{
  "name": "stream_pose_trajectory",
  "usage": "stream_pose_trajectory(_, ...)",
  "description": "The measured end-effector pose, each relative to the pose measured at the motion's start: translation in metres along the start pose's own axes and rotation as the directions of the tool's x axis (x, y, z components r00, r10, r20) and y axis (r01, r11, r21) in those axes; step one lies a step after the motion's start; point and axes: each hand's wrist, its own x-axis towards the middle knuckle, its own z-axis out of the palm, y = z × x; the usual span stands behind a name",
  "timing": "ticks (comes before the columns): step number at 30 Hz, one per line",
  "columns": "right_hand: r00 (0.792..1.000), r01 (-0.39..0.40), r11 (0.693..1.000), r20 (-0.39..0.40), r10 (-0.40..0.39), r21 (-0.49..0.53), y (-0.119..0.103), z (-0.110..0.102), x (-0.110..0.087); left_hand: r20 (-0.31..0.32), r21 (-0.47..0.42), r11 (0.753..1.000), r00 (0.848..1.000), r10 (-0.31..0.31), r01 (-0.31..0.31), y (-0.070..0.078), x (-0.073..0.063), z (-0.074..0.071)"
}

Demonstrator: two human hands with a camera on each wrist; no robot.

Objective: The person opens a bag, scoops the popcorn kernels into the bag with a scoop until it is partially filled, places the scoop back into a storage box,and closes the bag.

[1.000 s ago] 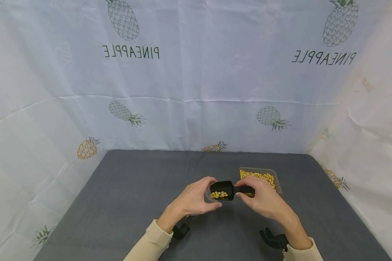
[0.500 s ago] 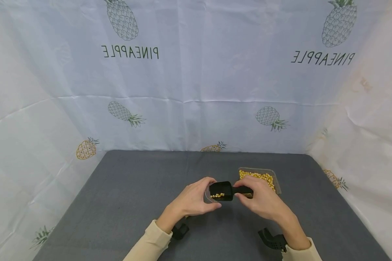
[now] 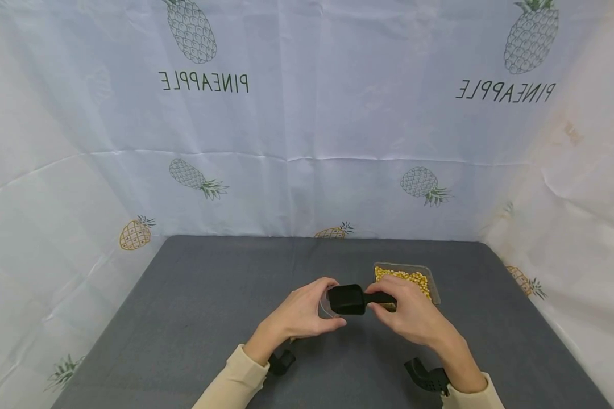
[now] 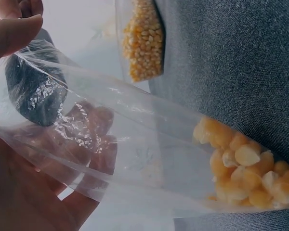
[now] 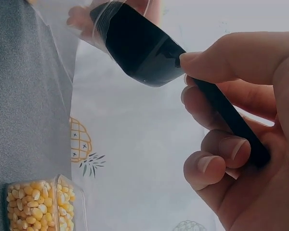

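My left hand grips the mouth of a clear plastic bag, holding it spread. Corn kernels lie heaped in the bag's bottom. With my right hand I hold a small black scoop by its handle, thumb along the top. The scoop's blade reaches into the bag's mouth, and no kernels show in it in the head view. Behind my right hand stands a clear rectangular container filled with more corn kernels.
A dark grey cloth covers the table. White curtains printed with pineapples hang behind and at both sides. Black straps sit on the wrists, below cream sleeves.
The kernels in the scoop dwindled from a small pile to a few, then to none visible. Both hands have stayed almost in place.
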Motion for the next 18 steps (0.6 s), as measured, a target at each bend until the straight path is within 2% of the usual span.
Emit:
stream_pose_trajectory(9,0.997,-0.076,0.994,0.037,0.074,0.074,0.004,-0.006,-0.003,0.000,-0.026,1.000,1.000,0.003,-0.003,-0.004,0.001,-0.001)
stream_pose_trajectory(18,0.987,-0.161,0.974,0.051,0.154,0.160,0.012,-0.014,-0.006,-0.010,-0.024,1.000,1.000,-0.007,0.006,-0.004,0.000,-0.002)
